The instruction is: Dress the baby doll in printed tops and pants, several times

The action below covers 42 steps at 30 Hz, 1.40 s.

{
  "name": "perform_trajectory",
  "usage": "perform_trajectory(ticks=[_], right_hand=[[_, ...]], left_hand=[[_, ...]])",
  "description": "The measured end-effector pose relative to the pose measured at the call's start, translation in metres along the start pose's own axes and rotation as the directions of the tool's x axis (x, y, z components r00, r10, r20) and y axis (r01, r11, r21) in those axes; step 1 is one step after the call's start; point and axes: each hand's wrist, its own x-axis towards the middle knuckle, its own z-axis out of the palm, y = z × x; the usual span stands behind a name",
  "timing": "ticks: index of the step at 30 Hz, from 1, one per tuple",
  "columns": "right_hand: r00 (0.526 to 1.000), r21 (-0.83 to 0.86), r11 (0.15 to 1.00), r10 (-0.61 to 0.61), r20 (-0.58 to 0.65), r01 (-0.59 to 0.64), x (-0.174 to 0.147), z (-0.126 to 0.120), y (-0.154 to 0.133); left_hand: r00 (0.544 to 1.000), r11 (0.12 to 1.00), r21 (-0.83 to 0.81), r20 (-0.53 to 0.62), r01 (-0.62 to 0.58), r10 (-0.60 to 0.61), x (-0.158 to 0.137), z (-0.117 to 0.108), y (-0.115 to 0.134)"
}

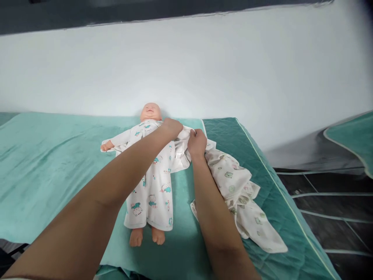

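Observation:
A baby doll [150, 112] lies on its back, its head near the wall and its feet toward me. White baby clothes [157, 184] with small animal prints cover its body and legs. My left hand [173, 127] is closed on the cloth near the shoulder on the right of the picture; its fingertips are partly hidden. Just right of it, my right hand [197, 143] pinches the edge of the white sleeve [182, 142], which stretches between both hands. The doll's arm on that side is hidden. Its other arm reaches out of a sleeve to the left.
Beside my right forearm lies a crumpled white baby garment [230, 175] with green prints. A light green cover [58, 167] and a darker quilted one [256, 194] spread under everything. Behind stands a pale wall [186, 66]. Dark floor tiles [329, 206] show at the right.

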Motion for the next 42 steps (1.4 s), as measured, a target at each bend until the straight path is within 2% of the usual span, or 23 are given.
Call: perform_trajectory(ticks=[3,5,11,15,18,21,23,26,28,30,31,33,34,36,37,38,39,40,42], right_hand=[[0.998,0.112,0.993,0.039,-0.043,-0.034,0.001,0.000,0.003],[0.996,0.184,0.981,0.066,-0.061,-0.054,0.003,0.000,0.005],[0.989,0.360,0.928,0.129,-0.075,-0.094,0.013,0.000,0.015],[0.989,0.533,0.841,0.138,-0.044,-0.094,0.017,0.005,0.017],[0.985,0.657,0.753,0.136,-0.102,-0.036,0.018,0.007,0.016],[0.954,0.716,0.696,0.174,-0.245,0.057,0.018,0.001,0.015],[0.921,0.690,0.713,0.174,-0.348,0.126,0.015,-0.004,0.011],[0.892,0.561,0.792,0.048,-0.450,0.240,0.007,-0.008,0.001],[0.918,0.519,0.814,-0.043,-0.395,0.261,0.000,-0.005,-0.006],[0.961,0.540,0.812,-0.088,-0.261,0.220,-0.007,0.000,-0.013],[0.976,0.549,0.812,-0.109,-0.191,0.198,-0.011,0.003,-0.016],[0.983,0.544,0.819,-0.169,-0.075,0.182,-0.019,0.008,-0.022],[0.979,0.532,0.826,-0.203,-0.025,0.185,-0.023,0.010,-0.026],[0.960,0.507,0.839,-0.271,0.073,0.198,-0.032,0.013,-0.034],[0.944,0.500,0.840,-0.306,0.120,0.209,-0.036,0.014,-0.039],[0.926,0.498,0.838,-0.342,0.160,0.224,-0.040,0.014,-0.043],[0.906,0.499,0.832,-0.378,0.191,0.242,-0.043,0.015,-0.047],[0.887,0.503,0.824,-0.409,0.213,0.259,-0.045,0.015,-0.050],[0.866,0.514,0.813,-0.441,0.237,0.274,-0.047,0.016,-0.053]], left_hand=[[1.000,0.992,0.129,0.018,-0.001,-0.001,-0.017,-0.012,-0.012],[1.000,0.989,0.149,0.020,0.009,-0.012,-0.028,-0.018,-0.020],[0.997,0.990,0.124,0.018,0.071,-0.073,-0.055,-0.027,-0.039],[0.997,0.992,0.094,-0.007,0.081,-0.081,-0.060,-0.030,-0.041],[0.998,0.995,0.083,-0.015,0.058,-0.057,-0.053,-0.027,-0.035],[0.999,0.998,0.057,-0.026,0.028,-0.027,-0.038,-0.017,-0.025],[0.999,0.999,0.026,-0.041,0.024,-0.022,-0.024,-0.008,-0.016],[0.996,0.998,-0.039,-0.066,0.058,-0.061,-0.008,0.002,-0.005],[0.995,0.994,-0.077,-0.052,0.077,-0.081,-0.006,0.002,-0.001],[0.996,0.989,-0.136,-0.066,0.058,-0.067,-0.015,0.000,-0.004],[0.993,0.981,-0.190,-0.108,0.031,-0.052,-0.025,0.000,-0.008],[0.963,0.940,-0.340,-0.263,-0.027,-0.067,-0.052,0.005,-0.022],[0.927,0.904,-0.425,-0.358,-0.055,-0.112,-0.067,0.012,-0.032],[0.814,0.827,-0.558,-0.511,-0.070,-0.276,-0.098,0.033,-0.054],[0.754,0.782,-0.619,-0.544,-0.067,-0.367,-0.111,0.047,-0.065],[0.702,0.724,-0.687,-0.546,-0.064,-0.456,-0.122,0.061,-0.075],[0.674,0.652,-0.755,-0.517,-0.069,-0.528,-0.129,0.075,-0.084],[0.666,0.576,-0.814,-0.470,-0.074,-0.579,-0.134,0.087,-0.091],[0.684,0.443,-0.891,-0.388,-0.105,-0.618,-0.136,0.103,-0.101]])
